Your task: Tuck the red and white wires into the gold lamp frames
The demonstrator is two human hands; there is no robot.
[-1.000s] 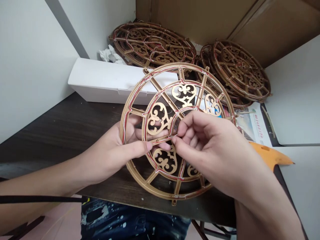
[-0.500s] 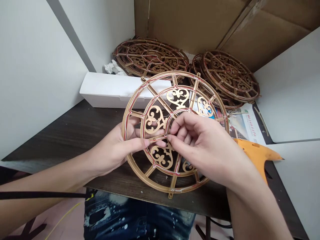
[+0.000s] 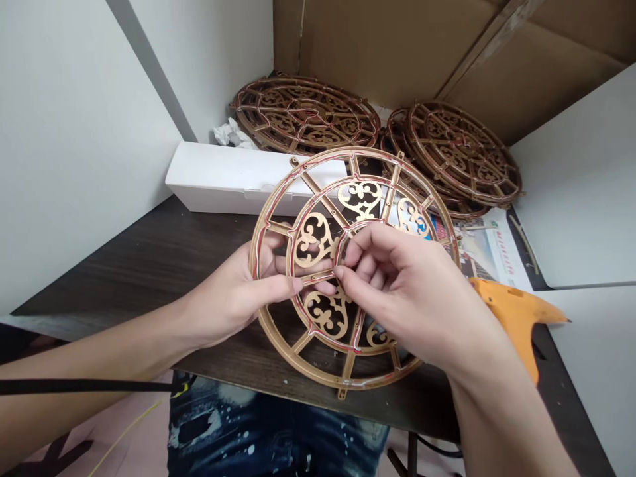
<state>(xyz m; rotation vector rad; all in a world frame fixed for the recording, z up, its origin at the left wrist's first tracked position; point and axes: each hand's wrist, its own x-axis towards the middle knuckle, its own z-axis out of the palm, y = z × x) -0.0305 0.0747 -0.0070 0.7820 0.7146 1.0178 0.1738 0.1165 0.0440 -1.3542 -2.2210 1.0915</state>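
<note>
A round gold openwork frame [image 3: 281, 336] with scroll ornaments is held tilted over the table's front part. Thin red and white wire [image 3: 356, 348] runs along its rings and spokes. My left hand [image 3: 233, 291] grips the frame's left side, thumb in front on a spoke and fingers behind, showing through the gaps. At the small inner ring, my right hand [image 3: 412, 285] is closed in a pinch, thumb and forefinger on the wire where it meets a spoke. The fingertips partly hide that spot.
Similar wired frames lie in a left pile [image 3: 308, 116] and a right pile [image 3: 462, 152] at the back. A long white box [image 3: 213, 172] stands behind my left hand. An orange glue gun-like tool [image 3: 517, 311] and printed paper [image 3: 489, 245] lie at right. Cardboard [image 3: 377, 46] forms the back.
The whole view has shifted slightly, so everything appears a little further right. Both hands keep their places on the frame, with the right fingertips still pinching at the inner ring.
</note>
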